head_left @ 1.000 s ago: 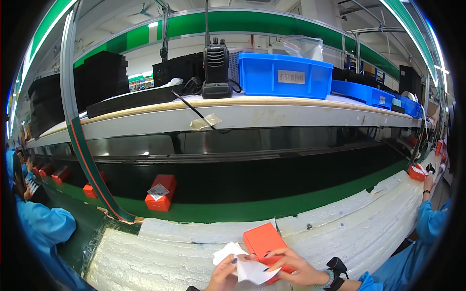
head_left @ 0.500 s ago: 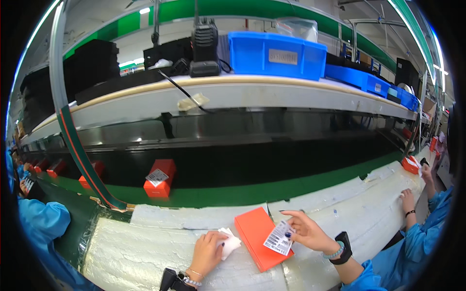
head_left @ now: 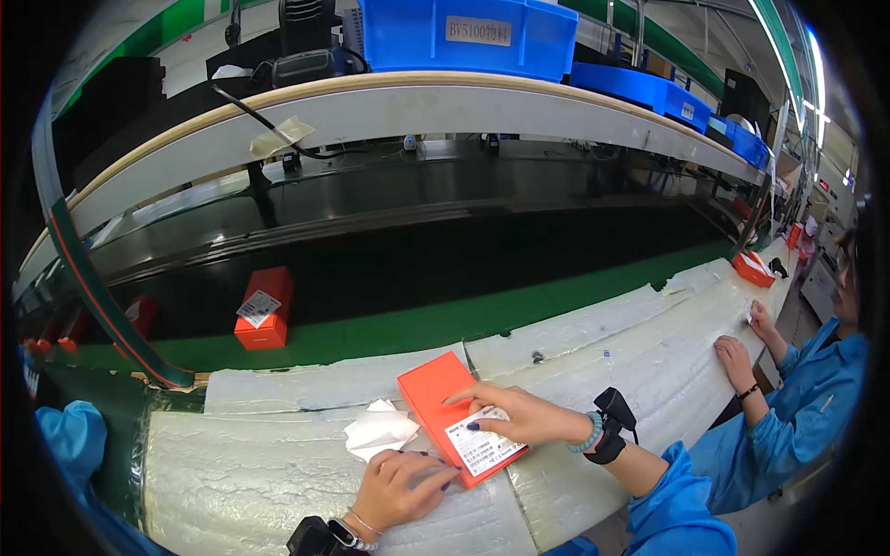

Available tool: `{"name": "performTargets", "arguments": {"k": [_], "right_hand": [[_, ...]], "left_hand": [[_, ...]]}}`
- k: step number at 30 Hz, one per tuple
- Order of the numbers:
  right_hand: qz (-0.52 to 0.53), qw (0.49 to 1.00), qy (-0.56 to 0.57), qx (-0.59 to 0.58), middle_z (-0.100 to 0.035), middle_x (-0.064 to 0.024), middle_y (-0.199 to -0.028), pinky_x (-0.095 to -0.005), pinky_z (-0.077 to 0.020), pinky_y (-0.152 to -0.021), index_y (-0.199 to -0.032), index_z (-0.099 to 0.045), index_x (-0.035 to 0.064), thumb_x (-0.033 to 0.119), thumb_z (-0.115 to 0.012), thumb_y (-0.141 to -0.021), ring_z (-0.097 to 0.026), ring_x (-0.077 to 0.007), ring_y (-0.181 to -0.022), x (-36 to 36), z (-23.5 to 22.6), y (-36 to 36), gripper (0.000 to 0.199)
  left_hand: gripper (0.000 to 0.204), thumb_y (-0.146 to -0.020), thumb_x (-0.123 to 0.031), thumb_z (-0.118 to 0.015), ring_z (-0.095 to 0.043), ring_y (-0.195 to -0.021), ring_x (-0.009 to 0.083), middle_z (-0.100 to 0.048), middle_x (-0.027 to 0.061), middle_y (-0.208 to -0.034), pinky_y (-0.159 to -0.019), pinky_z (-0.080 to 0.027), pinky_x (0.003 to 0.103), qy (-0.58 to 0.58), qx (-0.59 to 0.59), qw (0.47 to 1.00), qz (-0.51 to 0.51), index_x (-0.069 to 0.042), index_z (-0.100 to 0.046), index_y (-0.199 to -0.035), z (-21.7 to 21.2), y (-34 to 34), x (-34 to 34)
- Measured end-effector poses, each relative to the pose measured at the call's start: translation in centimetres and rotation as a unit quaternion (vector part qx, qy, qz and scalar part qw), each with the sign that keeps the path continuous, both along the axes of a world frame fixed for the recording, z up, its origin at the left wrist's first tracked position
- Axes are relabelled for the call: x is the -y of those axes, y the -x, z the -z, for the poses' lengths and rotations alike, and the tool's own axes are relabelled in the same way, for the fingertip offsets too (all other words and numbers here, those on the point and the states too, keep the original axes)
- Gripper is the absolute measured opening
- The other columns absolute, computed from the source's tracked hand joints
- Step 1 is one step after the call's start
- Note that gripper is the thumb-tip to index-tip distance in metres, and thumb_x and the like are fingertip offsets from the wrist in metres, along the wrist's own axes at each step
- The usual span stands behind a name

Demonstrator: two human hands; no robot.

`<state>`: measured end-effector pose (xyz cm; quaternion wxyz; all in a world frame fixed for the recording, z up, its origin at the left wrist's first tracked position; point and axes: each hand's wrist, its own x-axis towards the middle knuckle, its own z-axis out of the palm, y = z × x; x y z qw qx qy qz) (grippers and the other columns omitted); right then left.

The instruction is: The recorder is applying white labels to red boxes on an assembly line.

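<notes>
An orange-red box [head_left: 431,385] lies at a slant in front of me on the covered bench. A white printed label [head_left: 477,454] lies over the nearer part of its top. My right hand [head_left: 528,417] rests over box and label with its fingers apart, one dark-nailed fingertip on the label. Beside the box's lower left edge is my left hand [head_left: 397,491], fingers stretched flat, the index finger reaching to the edge. It grips nothing I can see. Just left of the box lies a crumpled piece of white paper [head_left: 380,433].
Beyond the pale bench cover [head_left: 250,463] runs a green-edged dark belt with another labelled orange box [head_left: 266,315] and several more far left. Above stands a shelf [head_left: 445,102] with a blue bin [head_left: 464,42]. A co-worker's hands [head_left: 742,357] are at the right.
The view has shifted. My left hand has let go of the white paper and moved to the box edge. My right hand has brought the label down onto the box, its fingers now over it.
</notes>
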<state>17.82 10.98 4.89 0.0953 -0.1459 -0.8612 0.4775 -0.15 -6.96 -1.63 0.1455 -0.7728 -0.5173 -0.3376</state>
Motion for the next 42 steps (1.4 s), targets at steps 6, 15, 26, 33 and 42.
{"name": "performTargets", "arguments": {"k": [6, 15, 26, 33, 42], "right_hand": [[-0.021, 0.999, -0.02, 0.038, -0.062, -0.0137, -0.11, -0.0355, -0.0497, -0.084, -0.136, -0.045, 0.0143, 0.007, -0.055, -0.091, -0.063, -0.0288, -0.102, 0.2, 0.09, 0.27, 0.047], [-0.016, 0.999, -0.015, 0.035, -0.063, -0.0167, -0.104, -0.0374, -0.0471, -0.087, -0.134, -0.045, 0.0098, 0.004, -0.054, -0.091, -0.062, -0.0295, -0.1, 0.47, -0.4, 0.52, 0.045], [-0.014, 0.999, 0.011, 0.041, -0.062, -0.0159, -0.105, -0.0373, -0.0464, -0.088, -0.131, -0.046, 0.0074, 0.003, -0.054, -0.09, -0.061, -0.0286, -0.101, 0.13, -0.35, 0.51, 0.042], [-0.021, 0.999, -0.013, 0.038, -0.063, -0.0162, -0.107, -0.0378, -0.0465, -0.088, -0.13, -0.046, 0.0063, 0.004, -0.055, -0.089, -0.061, -0.0283, -0.103, 0.27, -0.13, 0.49, 0.042], [-0.024, 0.998, -0.014, 0.052, -0.06, -0.0178, -0.118, -0.0391, -0.0466, -0.09, -0.128, -0.047, 0.0056, 0.004, -0.055, -0.089, -0.06, -0.031, -0.107, 0.29, -0.42, 0.53, 0.04]], "left_hand": [[0.043, -0.07, -0.028, -0.072, -0.053, -0.095, 0.0123, -0.055, -0.005, -0.102, -0.086, -0.039, 0.033, 0.015, -0.018, 1.0, 0.007, -0.028, -0.067, -0.113, -0.12, 0.16, 0.61], [0.045, -0.072, -0.035, -0.073, -0.053, -0.093, 0.0115, -0.055, -0.0056, -0.102, -0.087, -0.038, 0.033, 0.041, -0.022, 0.999, 0.023, -0.03, -0.067, -0.116, -0.13, 0.38, 0.43], [0.045, -0.073, -0.035, -0.073, -0.054, -0.093, 0.0115, -0.055, -0.0052, -0.103, -0.087, -0.039, 0.032, 0.056, -0.01, 0.998, 0.024, -0.03, -0.067, -0.117, 0.03, 0.36, 0.47], [0.045, -0.072, -0.033, -0.073, -0.054, -0.093, 0.0117, -0.056, -0.0054, -0.104, -0.087, -0.039, 0.032, 0.049, -0.019, 0.998, 0.027, -0.03, -0.067, -0.116, -0.29, 0.23, 0.41], [0.04, -0.071, -0.032, -0.071, -0.054, -0.095, 0.0135, -0.058, -0.0062, -0.109, -0.088, -0.039, 0.033, 0.063, -0.002, 0.997, 0.043, -0.031, -0.069, -0.111, -0.08, 0.08, -0.08]]}}
